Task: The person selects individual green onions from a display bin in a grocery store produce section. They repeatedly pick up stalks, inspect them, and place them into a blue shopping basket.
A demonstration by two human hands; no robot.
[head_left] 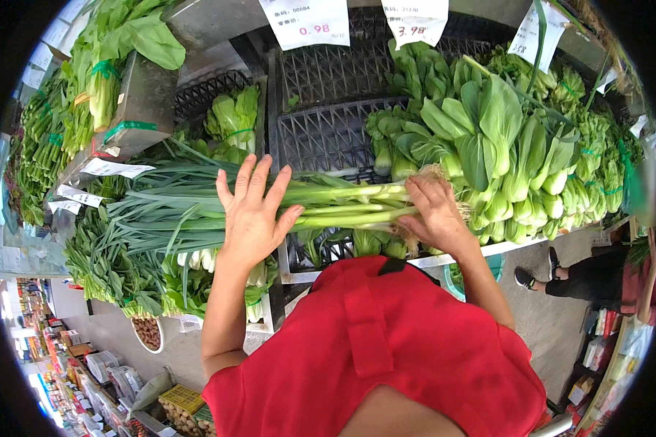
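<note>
A long bundle of scallions [350,194] lies crosswise in front of me, its green leaves to the left and its pale stems and roots to the right. My left hand [251,215] rests flat on the bundle where the leaves meet the stems, open with fingers spread. At the root end, my right hand [442,218] curls round the stems, thumb on the near side and fingers on the far side. Just right of the roots is a heap of bok choy [517,153]. Under and beyond the scallions is a black plastic crate [328,135].
Tied leafy greens [103,91] hang over a ledge at the far left. More bunched greens [116,269] lie at the near left, above a bowl of brown nuts [149,335] on the floor. Paper price tags [306,25] hang at the back. Another person's legs [587,273] show at the right.
</note>
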